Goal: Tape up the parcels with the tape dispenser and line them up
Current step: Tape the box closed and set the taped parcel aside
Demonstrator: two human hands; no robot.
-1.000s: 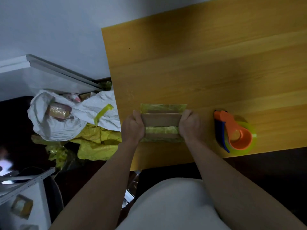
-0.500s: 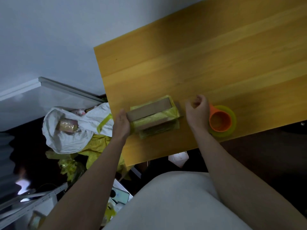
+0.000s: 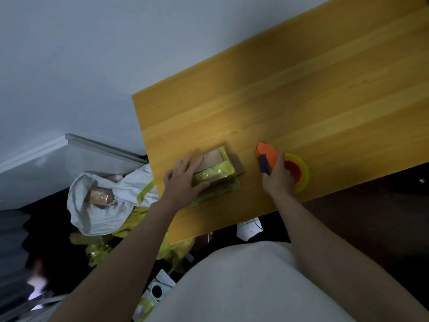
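Orange dispenser gripped in the right hand beside a yellow-taped parcel near the bench front edge, pinned under the flat, open left hand; taping seems next, needing the dispenser brought onto the box

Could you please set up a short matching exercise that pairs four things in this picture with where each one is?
Things:
1. left hand
2. right hand
3. white bag
4. tape roll

Places:
A. on the floor, left of the table
B. pressing on the parcel
C. mounted on the dispenser
D. closed around the tape dispenser

Pairs: 1-B, 2-D, 3-A, 4-C
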